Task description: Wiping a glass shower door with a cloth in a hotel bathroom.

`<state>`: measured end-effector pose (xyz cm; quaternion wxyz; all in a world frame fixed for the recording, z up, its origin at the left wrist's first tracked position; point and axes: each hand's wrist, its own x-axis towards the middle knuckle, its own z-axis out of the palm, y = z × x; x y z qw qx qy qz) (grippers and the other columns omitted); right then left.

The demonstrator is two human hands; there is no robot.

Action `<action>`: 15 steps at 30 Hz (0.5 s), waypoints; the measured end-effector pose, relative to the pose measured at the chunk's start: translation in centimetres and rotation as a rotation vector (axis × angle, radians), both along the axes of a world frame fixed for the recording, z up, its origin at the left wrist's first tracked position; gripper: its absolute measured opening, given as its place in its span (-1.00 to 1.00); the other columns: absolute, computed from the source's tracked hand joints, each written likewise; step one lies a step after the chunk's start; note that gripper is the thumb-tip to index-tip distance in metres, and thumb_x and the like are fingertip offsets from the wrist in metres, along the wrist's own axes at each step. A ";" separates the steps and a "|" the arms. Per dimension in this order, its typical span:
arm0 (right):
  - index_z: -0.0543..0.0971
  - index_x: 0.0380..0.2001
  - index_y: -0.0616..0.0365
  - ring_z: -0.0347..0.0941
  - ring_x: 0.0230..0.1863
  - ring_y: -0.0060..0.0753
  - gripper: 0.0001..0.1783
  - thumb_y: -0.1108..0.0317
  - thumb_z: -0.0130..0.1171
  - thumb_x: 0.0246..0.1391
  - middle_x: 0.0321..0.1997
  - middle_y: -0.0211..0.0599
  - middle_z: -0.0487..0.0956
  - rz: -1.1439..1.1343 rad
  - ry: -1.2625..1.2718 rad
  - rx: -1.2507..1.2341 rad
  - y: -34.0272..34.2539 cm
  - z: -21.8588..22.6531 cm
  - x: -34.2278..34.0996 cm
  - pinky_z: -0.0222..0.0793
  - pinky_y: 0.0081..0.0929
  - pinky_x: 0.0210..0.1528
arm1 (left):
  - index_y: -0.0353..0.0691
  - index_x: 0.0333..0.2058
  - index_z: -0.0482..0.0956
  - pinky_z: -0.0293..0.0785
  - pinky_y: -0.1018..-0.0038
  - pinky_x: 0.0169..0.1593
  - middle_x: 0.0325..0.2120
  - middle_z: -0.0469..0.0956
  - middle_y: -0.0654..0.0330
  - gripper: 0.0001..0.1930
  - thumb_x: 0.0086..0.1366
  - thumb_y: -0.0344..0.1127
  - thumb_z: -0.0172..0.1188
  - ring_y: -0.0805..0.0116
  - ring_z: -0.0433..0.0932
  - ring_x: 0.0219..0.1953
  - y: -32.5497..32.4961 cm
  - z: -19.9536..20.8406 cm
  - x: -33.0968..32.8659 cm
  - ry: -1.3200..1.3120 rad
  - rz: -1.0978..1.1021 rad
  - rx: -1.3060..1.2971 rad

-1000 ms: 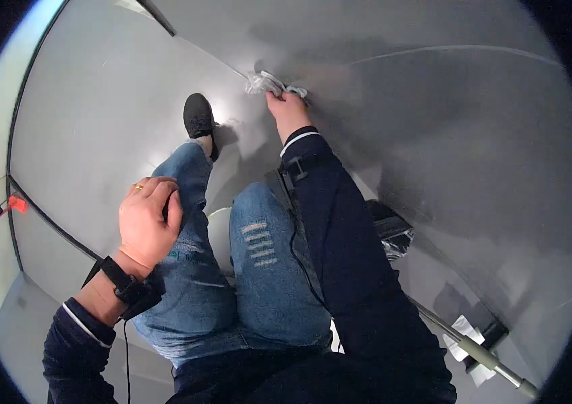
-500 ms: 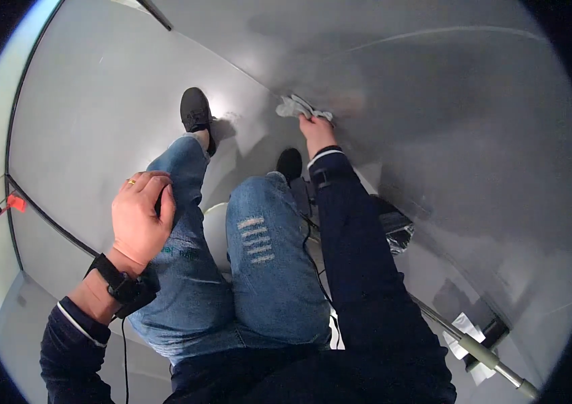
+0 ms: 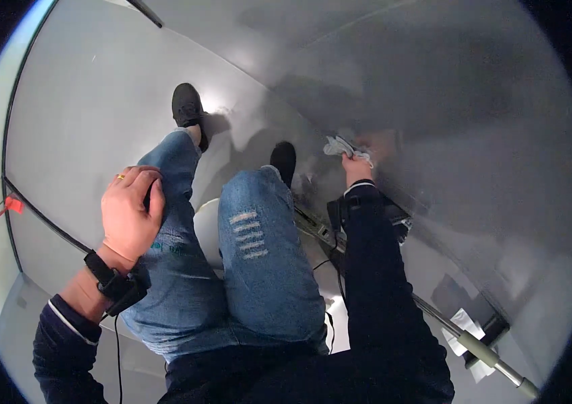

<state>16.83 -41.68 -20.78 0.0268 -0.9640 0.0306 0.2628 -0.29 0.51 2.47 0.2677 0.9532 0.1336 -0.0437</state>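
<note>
The crumpled cloth lies just beyond the right hand, on the side away from the body, pinched at its near edge by closed fingers. Its long axis slants from upper left to lower right, crossing roughly over the fingertips, with the larger loose part out to the left. The right hand is by far the nearer one; the left hand rests well apart, over the left knee, its fingers bent and close together with the thumb set off to the side. A dark patch shows between that thumb and the fingers, and I cannot tell whether anything is gripped there

The cloth is thin, whitish grey and softly folded, with ragged, rounded bunches. Beside it, a smooth grey surface gives back a blurred pinkish reflection, so it looks slightly glossy; a thin straight seam runs across the grey toward the cloth. The jeans are faded blue denim, with frayed pale slits at the right knee. Two dark shoes stand on the smooth floor. At the lower right, a slim metal pole with a dull green sleeve passes near white, flat, paper-like pieces, and a black strap circles the left wrist
</note>
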 end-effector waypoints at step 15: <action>0.60 -0.48 0.30 0.49 -0.27 0.13 -0.46 -0.08 0.10 -0.05 -0.46 0.13 0.55 -0.043 -0.194 0.038 -4.4 -0.2 -1.4 0.36 -0.10 -0.17 | -0.28 -0.44 0.49 0.42 0.30 -0.19 -0.39 0.55 0.13 -0.94 0.12 -0.45 0.06 0.09 0.50 -0.31 0.2 0.2 0.1 -0.025 -0.025 0.012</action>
